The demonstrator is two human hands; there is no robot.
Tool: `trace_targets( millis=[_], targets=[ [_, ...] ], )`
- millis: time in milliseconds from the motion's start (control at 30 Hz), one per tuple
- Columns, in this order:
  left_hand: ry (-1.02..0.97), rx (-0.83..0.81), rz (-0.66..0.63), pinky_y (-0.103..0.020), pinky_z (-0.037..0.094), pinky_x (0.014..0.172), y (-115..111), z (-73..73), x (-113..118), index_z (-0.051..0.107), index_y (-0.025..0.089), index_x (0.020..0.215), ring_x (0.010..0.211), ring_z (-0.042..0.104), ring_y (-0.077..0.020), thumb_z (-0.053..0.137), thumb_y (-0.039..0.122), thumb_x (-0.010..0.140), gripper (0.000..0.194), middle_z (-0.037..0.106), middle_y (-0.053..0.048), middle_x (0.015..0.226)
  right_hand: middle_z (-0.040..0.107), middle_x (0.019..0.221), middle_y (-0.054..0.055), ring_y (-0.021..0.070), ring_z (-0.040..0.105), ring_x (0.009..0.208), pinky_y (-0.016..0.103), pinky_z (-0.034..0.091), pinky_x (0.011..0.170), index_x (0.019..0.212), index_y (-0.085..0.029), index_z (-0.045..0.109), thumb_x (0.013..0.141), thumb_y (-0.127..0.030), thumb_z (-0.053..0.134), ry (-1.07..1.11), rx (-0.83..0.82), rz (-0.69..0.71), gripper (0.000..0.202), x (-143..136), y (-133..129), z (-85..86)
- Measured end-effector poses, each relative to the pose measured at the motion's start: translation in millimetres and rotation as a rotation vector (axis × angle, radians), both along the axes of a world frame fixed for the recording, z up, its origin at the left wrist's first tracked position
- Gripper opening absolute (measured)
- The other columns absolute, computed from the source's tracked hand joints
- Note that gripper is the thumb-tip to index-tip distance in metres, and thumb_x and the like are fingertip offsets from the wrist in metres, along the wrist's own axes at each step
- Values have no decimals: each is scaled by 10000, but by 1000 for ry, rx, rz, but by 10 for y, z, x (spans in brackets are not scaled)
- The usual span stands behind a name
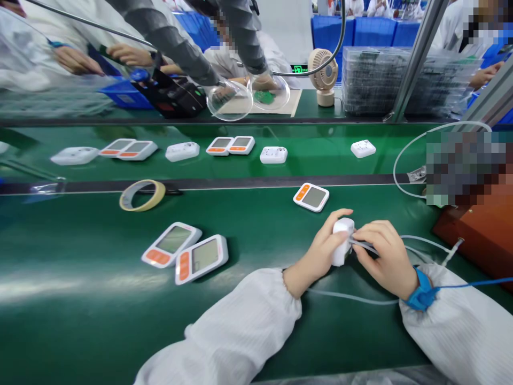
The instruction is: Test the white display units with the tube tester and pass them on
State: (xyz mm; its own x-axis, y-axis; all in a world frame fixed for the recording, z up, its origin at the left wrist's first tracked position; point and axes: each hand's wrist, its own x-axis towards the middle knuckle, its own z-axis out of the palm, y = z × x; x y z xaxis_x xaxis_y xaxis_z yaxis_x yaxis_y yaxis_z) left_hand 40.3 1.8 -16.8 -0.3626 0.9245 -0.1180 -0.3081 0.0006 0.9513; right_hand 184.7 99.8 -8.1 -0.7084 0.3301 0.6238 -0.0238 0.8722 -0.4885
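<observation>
My left hand (pixel 323 248) is closed around a small white device (pixel 342 241), tilted up on its edge above the green bench. Against the device's right side, my right hand (pixel 382 255) pinches the end of a thin pale tube (pixel 365 246); whether it is seated in the device is hidden by my fingers. A blue wrist strap (pixel 421 291) circles my right wrist. Just beyond my left hand lies a white device with a grey screen and orange buttons (pixel 311 197). Two similar devices (pixel 202 259) overlap on the bench to the left.
A roll of tape (pixel 142 195) lies near the bench's black strip. Several white devices (pixel 273 155) rest on the green belt behind. At right stands an orange-brown box (pixel 476 224) with tubes. A small fan (pixel 323 77), clear trays (pixel 372 80) and co-workers are farther back.
</observation>
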Motion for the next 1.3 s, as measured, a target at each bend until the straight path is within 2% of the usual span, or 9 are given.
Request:
trace_targets(
  millis=[67, 133, 233, 367, 567, 667, 867, 1100, 1300],
  targets=[
    [-204, 18, 114, -311, 475, 743, 49, -36, -19, 479, 225, 1308, 821, 611, -181, 702, 483, 783, 626, 627, -32, 982, 680, 962, 57, 224, 619, 936, 396, 501, 838, 1047, -246, 632, 904, -139, 602, 80, 53, -26, 181, 20, 6, 13],
    [-319, 48, 243, -318, 496, 744, 100, -74, -47, 462, 232, 1315, 812, 625, -178, 760, 504, 749, 695, 607, -14, 945, 655, 832, 19, 188, 620, 798, 339, 504, 743, 1084, -252, 607, 907, -136, 594, 69, 40, 42, 211, 33, 15, -2],
    [-311, 75, 321, -292, 503, 705, 137, -119, -78, 490, 219, 1281, 753, 607, -151, 809, 541, 709, 730, 571, 12, 866, 622, 723, -41, 128, 570, 572, 257, 470, 580, 1324, -233, 486, 934, -193, 580, -173, -124, 165, 403, 24, 28, -70],
    [-89, 25, 162, -290, 512, 719, 97, -135, -67, 506, 207, 1260, 779, 607, -159, 806, 495, 736, 669, 611, -10, 907, 690, 795, -5, 152, 620, 574, 260, 498, 568, 1524, -156, 268, 896, -301, 653, -412, -261, 108, 751, -4, 45, -166],
    [146, 40, -117, -392, 471, 993, 8, -67, -69, 308, 242, 1499, 1134, 591, -247, 636, 485, 895, 729, 594, -103, 1265, 712, 1116, 126, 223, 713, 810, 330, 576, 700, 1528, -167, 306, 971, -307, 502, -260, -355, -18, 607, -15, 89, -227],
    [106, 53, -192, -408, 512, 960, -3, -82, -72, 156, 289, 1551, 1122, 610, -248, 658, 452, 888, 847, 510, -131, 1381, 696, 1170, 120, 220, 716, 855, 325, 585, 714, 1523, -187, 326, 984, -313, 483, -193, -405, -57, 575, -20, 113, -235],
    [46, 12, -256, -286, 527, 613, 23, -147, -76, 115, 270, 1542, 611, 623, -133, 673, 424, 878, 881, 638, -21, 878, 716, 909, 62, 185, 664, 621, 303, 554, 600, 1520, -151, 318, 991, -363, 455, -255, -486, -43, 586, -15, 146, -248],
    [-19, 36, -271, -279, 523, 626, 26, -74, -65, 143, 255, 1510, 624, 606, -130, 707, 413, 848, 884, 638, -2, 846, 675, 718, 1, 168, 607, 506, 271, 496, 507, 1509, -154, 334, 970, -341, 469, -292, -518, -11, 586, -11, 153, -187],
    [-1, 54, -276, -272, 516, 617, 41, -112, -75, 135, 248, 1495, 624, 594, -121, 704, 409, 856, 871, 623, 1, 858, 662, 709, -8, 164, 614, 541, 269, 493, 547, 1506, -149, 340, 955, -360, 466, -363, -580, -48, 603, -17, 138, -128]
  ],
)
